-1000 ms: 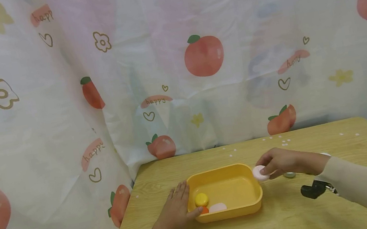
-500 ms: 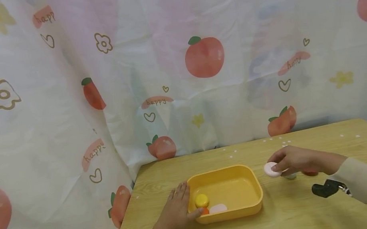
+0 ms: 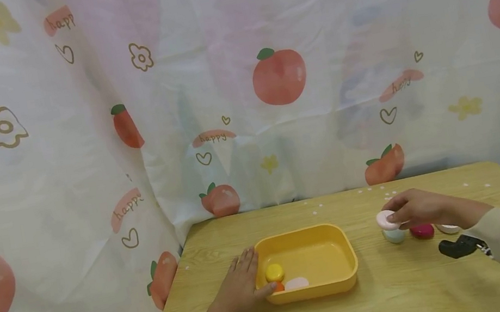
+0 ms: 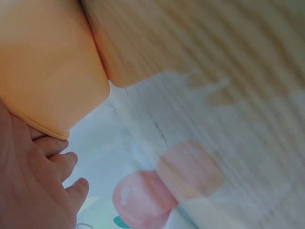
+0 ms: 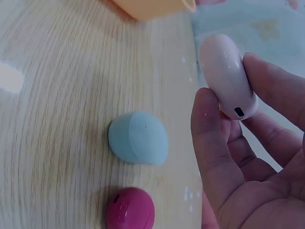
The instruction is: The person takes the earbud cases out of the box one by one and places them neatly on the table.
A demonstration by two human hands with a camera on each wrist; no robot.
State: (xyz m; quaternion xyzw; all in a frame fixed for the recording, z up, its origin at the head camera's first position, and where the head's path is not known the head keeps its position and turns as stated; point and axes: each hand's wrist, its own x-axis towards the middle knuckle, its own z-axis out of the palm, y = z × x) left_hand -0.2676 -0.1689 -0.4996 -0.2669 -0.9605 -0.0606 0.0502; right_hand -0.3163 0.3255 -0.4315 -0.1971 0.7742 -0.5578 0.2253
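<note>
My right hand (image 3: 420, 209) pinches a glossy, pale pink round case (image 3: 387, 220) between thumb and fingers. A small dark slot shows on its side in the right wrist view. In the head view, the case is right above a pale blue-green rounded case (image 5: 139, 138); beside that one lies a magenta case (image 3: 422, 232). My left hand (image 3: 241, 284) rests on the left end of a yellow plastic tub (image 3: 319, 290), fingers straight along the wall, thumb over the front rim. Inside are a yellow round piece (image 3: 274, 273), an orange one (image 3: 279, 287) partly under the thumb, and a pale pink one (image 3: 296, 283).
A white round piece (image 3: 449, 228) lies partly behind my right wrist. Small white bits (image 3: 387, 194) are scattered toward the back of the wooden table (image 3: 384, 304). A fruit-printed curtain (image 3: 307, 141) hangs behind and to the left.
My right hand has carried the pale pink case rightward, away from the tub's right rim. The blue-green and magenta cases have come into fuller view. My left hand has stayed put.
</note>
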